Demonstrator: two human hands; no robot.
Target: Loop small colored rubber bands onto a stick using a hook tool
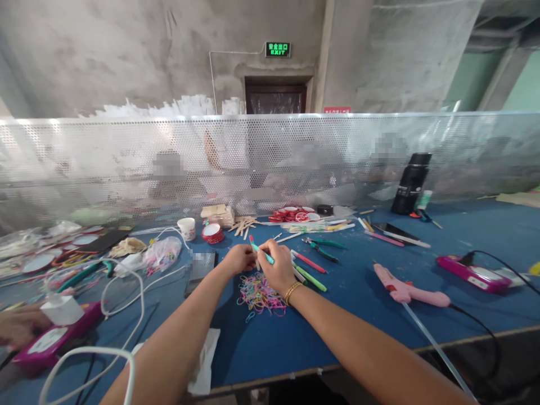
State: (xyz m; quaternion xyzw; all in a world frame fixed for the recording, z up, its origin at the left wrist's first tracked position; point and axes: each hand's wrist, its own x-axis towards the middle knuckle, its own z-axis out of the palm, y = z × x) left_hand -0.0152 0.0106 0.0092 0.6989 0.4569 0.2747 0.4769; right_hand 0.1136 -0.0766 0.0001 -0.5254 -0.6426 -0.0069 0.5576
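Observation:
My right hand (pixel 276 267), with a gold chain bracelet at the wrist, is closed around a turquoise felt-tip pen (pixel 265 254) with a red end. My left hand (pixel 240 260) meets it, fingers pinched on what looks like a small pale wooden stick (pixel 257 262), mostly hidden by the fingers. Just below both hands lies a loose pile of colourful rubber bands (pixel 259 295). To the right of my right hand are a red pen (pixel 310 262) and a green pen (pixel 311 278). A dark phone (pixel 200 273) lies beside my left forearm.
Green-handled pliers (pixel 323 247), a pink glue gun (pixel 407 289) and a magenta power strip (pixel 472 274) lie to the right. A black bottle (pixel 411 185) stands by the perforated divider (pixel 236 157). Left are a paper cup (pixel 186 229), white cables (pixel 141 292) and another person's hand (pixel 23 326).

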